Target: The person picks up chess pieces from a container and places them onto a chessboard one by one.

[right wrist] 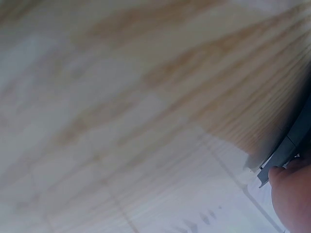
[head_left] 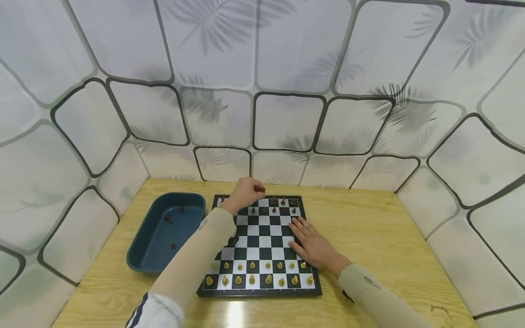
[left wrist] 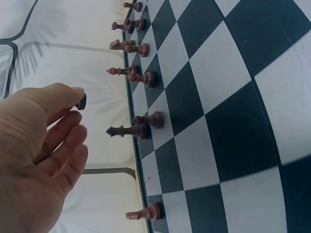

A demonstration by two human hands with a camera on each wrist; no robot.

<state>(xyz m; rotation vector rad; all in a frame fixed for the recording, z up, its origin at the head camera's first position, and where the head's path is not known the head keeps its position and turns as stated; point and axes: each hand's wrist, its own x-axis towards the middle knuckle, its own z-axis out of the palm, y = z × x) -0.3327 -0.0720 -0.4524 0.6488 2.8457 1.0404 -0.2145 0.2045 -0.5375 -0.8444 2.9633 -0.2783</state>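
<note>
A black-and-white chessboard lies on the table. Above its far edge, my left hand pinches a small dark chess piece between thumb and fingers; most of the piece is hidden by the fingers. Brown chess pieces stand on the far rows, among them a pawn and a taller piece with a dark top beside it. My right hand rests with straight fingers on the board's right edge. In the right wrist view only part of the right hand shows, against the board's side.
Yellow chess pieces stand in two rows along the near side. Left of the board sits a blue bin with a few brown pieces in it. The wooden table meets patterned curtain-like walls at the back and sides.
</note>
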